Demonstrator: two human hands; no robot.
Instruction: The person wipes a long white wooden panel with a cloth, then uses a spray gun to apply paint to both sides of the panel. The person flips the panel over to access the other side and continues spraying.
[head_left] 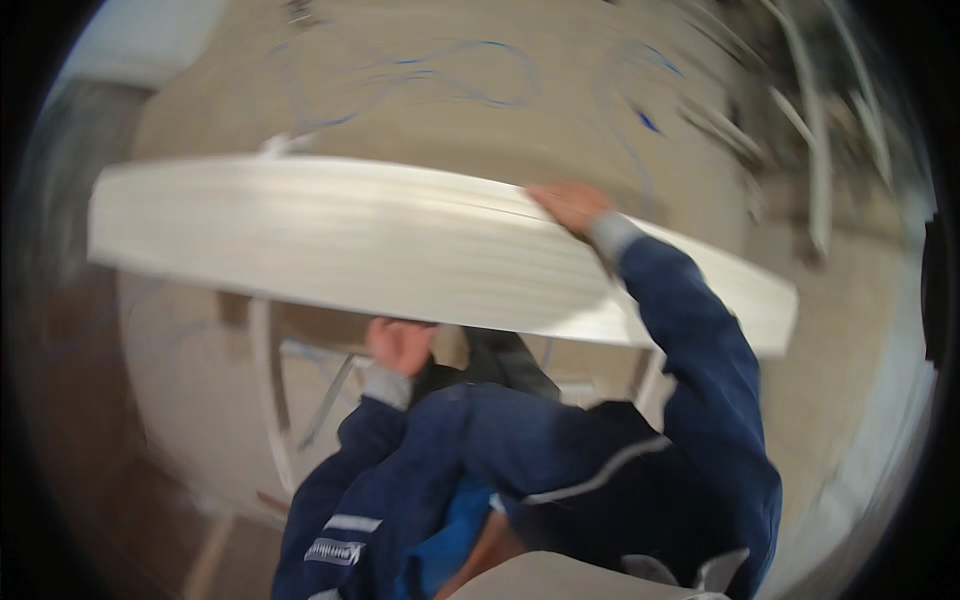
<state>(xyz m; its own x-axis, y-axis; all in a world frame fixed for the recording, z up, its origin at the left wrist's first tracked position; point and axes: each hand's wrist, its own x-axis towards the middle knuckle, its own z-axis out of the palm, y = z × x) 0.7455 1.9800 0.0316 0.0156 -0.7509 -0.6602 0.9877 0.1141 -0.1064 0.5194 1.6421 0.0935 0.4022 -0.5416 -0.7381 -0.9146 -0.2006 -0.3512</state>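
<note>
A long, pale cream panel (330,240) stretches across the view in front of me, its right end nearer than its left. My right hand (572,206) reaches over it and is closed on the far edge, right of the middle. At the near edge, my left hand (400,345) grips from below with curled fingers; their tips are partly hidden by the panel. Motion smears the picture, so fine detail on the panel is lost.
Pale support legs (268,390) show below the panel, beside a thin grey bar (328,400). Blue cord (430,75) lies in loops on the beige floor beyond. Several long strips (815,130) stand or lie at the far right, near a small blue object (648,122).
</note>
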